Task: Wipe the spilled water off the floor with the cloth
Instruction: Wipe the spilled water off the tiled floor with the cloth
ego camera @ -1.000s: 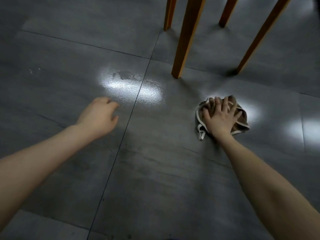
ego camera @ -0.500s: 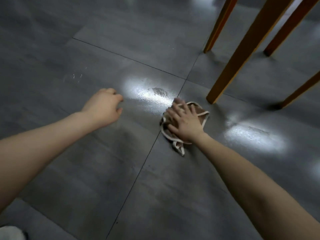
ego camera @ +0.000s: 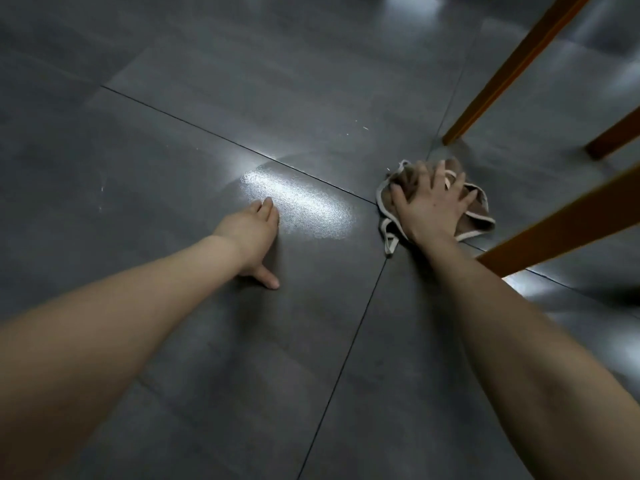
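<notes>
A crumpled brown cloth (ego camera: pixel 478 209) with pale edging lies on the dark grey tiled floor (ego camera: pixel 242 81), right of centre. My right hand (ego camera: pixel 433 202) presses flat on it with fingers spread. My left hand (ego camera: pixel 252 233) rests on the floor to the left, fingers bent under and thumb stretched toward me. Between the hands a bright glossy patch (ego camera: pixel 298 202) shines on the tile; whether it is water or reflected light I cannot tell. A few small pale specks (ego camera: pixel 363 128) dot the floor beyond it.
Three wooden furniture legs stand at the right: one long leg (ego camera: pixel 512 71) beyond the cloth, a short stub (ego camera: pixel 613 136) further right, and a slanting one (ego camera: pixel 561 223) just right of my right forearm. Dark grout lines cross near the cloth.
My right hand has slid the cloth to the right, away from the glossy patch and closer to the wooden legs. My left hand has settled lower onto the floor. The view has shifted.
</notes>
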`<state>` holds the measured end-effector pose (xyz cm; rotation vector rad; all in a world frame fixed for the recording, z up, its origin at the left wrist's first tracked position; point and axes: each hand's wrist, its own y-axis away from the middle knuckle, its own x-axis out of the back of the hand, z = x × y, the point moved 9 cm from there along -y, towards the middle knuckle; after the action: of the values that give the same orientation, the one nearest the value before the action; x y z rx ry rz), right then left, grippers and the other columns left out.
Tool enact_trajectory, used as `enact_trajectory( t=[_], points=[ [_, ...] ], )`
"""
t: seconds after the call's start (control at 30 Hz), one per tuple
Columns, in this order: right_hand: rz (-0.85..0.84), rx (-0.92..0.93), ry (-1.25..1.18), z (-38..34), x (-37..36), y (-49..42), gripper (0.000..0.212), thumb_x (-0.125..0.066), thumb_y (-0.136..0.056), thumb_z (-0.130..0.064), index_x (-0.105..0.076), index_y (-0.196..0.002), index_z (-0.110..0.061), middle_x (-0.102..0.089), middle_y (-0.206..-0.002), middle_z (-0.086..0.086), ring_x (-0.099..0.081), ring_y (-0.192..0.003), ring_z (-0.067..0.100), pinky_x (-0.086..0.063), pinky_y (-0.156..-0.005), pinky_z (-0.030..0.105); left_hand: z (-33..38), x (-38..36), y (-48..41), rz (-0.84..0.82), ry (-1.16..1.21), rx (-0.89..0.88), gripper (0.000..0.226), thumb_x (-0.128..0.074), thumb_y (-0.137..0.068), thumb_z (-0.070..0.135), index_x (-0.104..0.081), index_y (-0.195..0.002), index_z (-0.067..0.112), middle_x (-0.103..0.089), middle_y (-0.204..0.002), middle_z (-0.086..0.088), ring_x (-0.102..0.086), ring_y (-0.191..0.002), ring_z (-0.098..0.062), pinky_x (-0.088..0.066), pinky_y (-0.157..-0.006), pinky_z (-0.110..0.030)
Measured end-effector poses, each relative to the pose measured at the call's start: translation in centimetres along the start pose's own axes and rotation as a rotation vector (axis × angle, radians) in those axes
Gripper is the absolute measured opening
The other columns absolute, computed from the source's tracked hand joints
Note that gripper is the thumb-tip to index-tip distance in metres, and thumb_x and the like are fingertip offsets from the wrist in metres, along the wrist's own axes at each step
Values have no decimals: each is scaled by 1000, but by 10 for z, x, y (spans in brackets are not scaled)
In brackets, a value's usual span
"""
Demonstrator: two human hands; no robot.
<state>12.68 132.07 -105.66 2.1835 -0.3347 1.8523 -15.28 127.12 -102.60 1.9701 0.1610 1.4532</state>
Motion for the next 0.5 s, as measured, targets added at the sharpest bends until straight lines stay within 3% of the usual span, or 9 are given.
enact_trajectory(
  t=[0.1, 0.23, 0.33, 0.5],
  points=[
    [0, 57, -36, -47, -6, -12, 73, -31, -89, -65, -28, -148, -23, -13, -159, 15, -3, -142, 49, 0, -112, 66, 1, -10, -6, -36, 64, -19, 133, -74, -58, 59, 6, -144, -2, 10, -157, -17, 2, -146, -27, -26, -116, -37],
    [10, 528, -41, -114, -16, 64, 69, -36, -81, -61, -45, -140, -26, -33, -154, 11, -20, -141, 47, -15, -111, 64, -2, -13, -5, -22, 145, -51, 131, -74, -59, 57, 8, -145, 1, 13, -156, -16, 5, -146, -26, -20, -117, -33],
    [-35, 703, -27, -97, -13, 104, 65, -42, -81, -58, -48, -137, -26, -38, -151, 9, -26, -140, 43, -22, -108, 66, -2, -10, -2, -28, 186, -67, 129, -74, -60, 55, 7, -145, 1, 14, -156, -16, 6, -146, -27, -18, -119, -32],
    [-56, 324, -5, -58, -3, -14, 73, -32, -79, -64, -44, -140, -25, -32, -154, 8, -20, -142, 42, -13, -112, 61, 0, -6, -3, -34, 140, -50, 128, -72, -62, 55, 8, -144, -1, 13, -156, -18, 5, -146, -29, -18, -118, -32]
  ],
)
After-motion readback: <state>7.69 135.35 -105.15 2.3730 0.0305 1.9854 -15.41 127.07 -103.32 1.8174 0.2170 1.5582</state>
